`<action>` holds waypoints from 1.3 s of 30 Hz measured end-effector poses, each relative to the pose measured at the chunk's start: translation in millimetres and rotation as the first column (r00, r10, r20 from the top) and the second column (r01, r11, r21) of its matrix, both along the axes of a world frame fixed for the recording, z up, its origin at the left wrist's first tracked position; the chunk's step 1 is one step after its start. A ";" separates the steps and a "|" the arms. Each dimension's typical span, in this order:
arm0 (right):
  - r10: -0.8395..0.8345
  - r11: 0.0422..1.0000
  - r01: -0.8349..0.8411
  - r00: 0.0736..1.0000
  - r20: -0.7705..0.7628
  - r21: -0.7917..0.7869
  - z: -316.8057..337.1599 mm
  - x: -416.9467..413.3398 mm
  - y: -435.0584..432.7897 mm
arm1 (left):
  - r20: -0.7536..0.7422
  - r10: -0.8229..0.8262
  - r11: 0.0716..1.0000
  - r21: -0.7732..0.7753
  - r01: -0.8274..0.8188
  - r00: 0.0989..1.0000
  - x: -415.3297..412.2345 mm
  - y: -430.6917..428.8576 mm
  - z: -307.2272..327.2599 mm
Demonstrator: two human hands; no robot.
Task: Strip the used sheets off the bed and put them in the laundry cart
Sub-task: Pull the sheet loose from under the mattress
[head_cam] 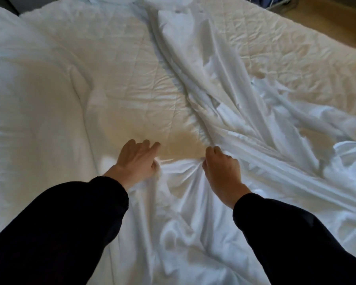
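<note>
Fingers (213, 151) of the right hand (221, 168) curl tight round a bunched fold of the white sheet (193, 212), which lies rumpled across the quilted cream mattress pad (132, 83). Wood floor (327, 15) shows at the far right corner. The right fingertips are buried in cloth. The left hand (136, 161) reaches forward, fingers straight, thumb touching the sheet's edge.

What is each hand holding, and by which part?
Right hand grips the white sheet at a bunched fold on its edge. Left hand lies on that edge, fingers straight; a thumb pinch cannot be told.
</note>
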State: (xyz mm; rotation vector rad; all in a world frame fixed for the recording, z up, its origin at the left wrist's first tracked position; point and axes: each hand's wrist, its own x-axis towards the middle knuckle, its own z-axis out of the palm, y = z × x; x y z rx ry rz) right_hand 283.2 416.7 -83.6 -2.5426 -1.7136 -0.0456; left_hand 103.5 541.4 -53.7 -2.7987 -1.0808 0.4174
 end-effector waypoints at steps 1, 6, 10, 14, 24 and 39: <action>-0.015 1.000 0.016 1.000 -0.020 0.024 -2.4 0.7 -0.6 | -0.015 -0.017 1.000 0.008 0.017 1.000 3.6 2.7 0.0; 0.048 0.997 -0.044 0.997 -0.067 0.063 -5.0 -16.8 -7.8 | -0.045 0.078 0.997 0.009 -0.078 0.996 -1.9 5.4 -4.5; 0.248 0.968 -0.251 0.957 -0.153 0.005 1.5 -36.4 7.9 | 0.078 0.119 0.993 0.010 -0.120 0.990 -12.4 6.7 -9.2; 0.315 0.933 -0.348 0.913 -0.259 -0.091 6.4 -61.1 32.4 | 0.137 0.039 0.999 0.010 -0.041 0.990 -27.4 13.5 -15.3; 0.052 0.998 -0.061 0.956 -0.287 -0.023 6.0 -71.5 56.9 | 0.110 -0.054 0.998 -0.026 0.057 0.992 -63.9 29.8 -9.8; -0.196 0.964 0.170 0.974 -0.116 -0.204 28.7 6.2 82.1 | 0.304 0.056 0.998 -0.046 -0.045 0.951 52.5 68.3 -15.5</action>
